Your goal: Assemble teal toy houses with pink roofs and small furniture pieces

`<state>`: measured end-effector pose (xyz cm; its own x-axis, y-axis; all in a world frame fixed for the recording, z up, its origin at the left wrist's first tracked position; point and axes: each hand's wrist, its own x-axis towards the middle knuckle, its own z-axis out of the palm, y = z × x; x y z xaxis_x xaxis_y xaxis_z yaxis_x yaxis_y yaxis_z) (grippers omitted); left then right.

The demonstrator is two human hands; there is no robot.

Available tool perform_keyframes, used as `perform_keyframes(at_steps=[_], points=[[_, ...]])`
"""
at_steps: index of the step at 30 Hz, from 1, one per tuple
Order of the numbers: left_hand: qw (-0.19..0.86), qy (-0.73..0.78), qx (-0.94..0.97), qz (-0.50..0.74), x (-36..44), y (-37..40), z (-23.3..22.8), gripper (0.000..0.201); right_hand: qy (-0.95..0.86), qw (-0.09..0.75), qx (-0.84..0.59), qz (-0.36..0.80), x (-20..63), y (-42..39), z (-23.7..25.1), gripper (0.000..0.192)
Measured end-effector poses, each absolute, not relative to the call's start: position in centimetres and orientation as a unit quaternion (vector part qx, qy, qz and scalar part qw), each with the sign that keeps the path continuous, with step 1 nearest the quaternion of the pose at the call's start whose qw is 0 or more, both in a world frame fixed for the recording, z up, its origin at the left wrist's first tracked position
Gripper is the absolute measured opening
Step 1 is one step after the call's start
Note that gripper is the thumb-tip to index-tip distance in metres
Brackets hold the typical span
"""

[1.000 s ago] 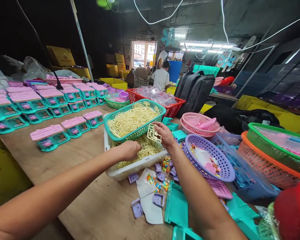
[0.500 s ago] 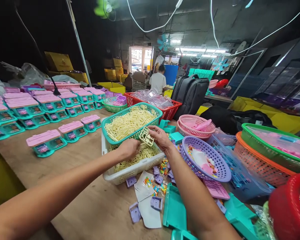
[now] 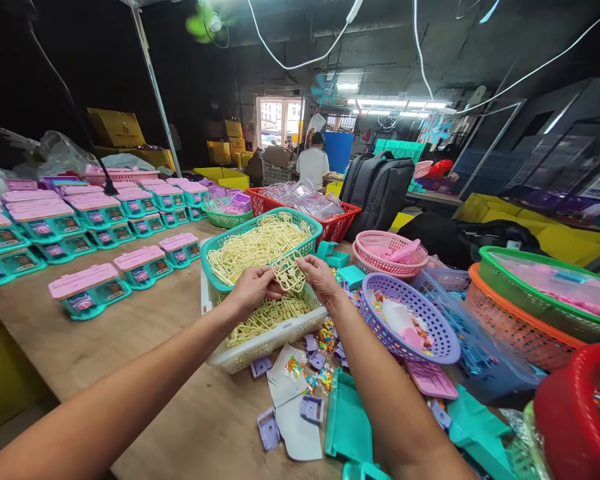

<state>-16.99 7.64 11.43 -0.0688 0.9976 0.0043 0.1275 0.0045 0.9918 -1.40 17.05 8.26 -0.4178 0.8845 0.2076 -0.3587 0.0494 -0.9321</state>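
Observation:
A pale yellow plastic frame of small moulded parts [image 3: 289, 272] is held up between both hands. My left hand [image 3: 254, 288] pinches its left edge, with the fingers closed. On its upper right, my right hand [image 3: 320, 275] grips it between thumb and fingers. Just beneath lies a white basket [image 3: 260, 348] with many similar yellow frames [image 3: 275, 315]. A teal basket [image 3: 215, 270], resting partly over the white one, is heaped with more yellow pieces [image 3: 260, 243].
Pink-lidded teal boxes [image 3: 90, 288] stand in rows at left. A purple basket [image 3: 443, 333], a pink basket [image 3: 390, 267] and a red basket [image 3: 347, 223] sit right and behind. Purple parts [image 3: 269, 428], white paper [image 3: 300, 427] and a teal tray [image 3: 349, 417] lie in front. A person [image 3: 313, 163] sits far back.
My left hand has come up from beside the frame and now grips its left edge. The yellow frame has turned to face me more and sits slightly lower.

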Motion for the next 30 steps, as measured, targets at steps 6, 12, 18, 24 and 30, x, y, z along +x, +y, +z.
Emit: perform_keyframes(at_steps=[6,12,18,24,30], points=[[0.45,0.551,0.511,0.483,-17.7,7.7,11.7,0.053,-0.517,0.494,-0.217,0.664,-0.7,16.8,9.0,0.042],[0.448,0.547,0.572,0.417,-18.9,7.6,12.8,0.046,-0.575,0.391,-0.176,0.697,-0.5,15.5,9.6,0.041],[0.422,0.536,0.613,0.398,-19.4,8.5,14.0,0.043,-0.611,0.341,-0.158,0.697,-0.7,15.7,9.1,0.038],[0.401,0.529,0.632,0.401,-18.8,9.0,13.9,0.047,-0.616,0.348,-0.155,0.689,-0.8,15.8,9.1,0.037],[0.372,0.53,0.636,0.42,-18.1,10.4,12.8,0.062,-0.586,0.382,-0.164,0.696,-0.7,16.2,8.8,0.038]])
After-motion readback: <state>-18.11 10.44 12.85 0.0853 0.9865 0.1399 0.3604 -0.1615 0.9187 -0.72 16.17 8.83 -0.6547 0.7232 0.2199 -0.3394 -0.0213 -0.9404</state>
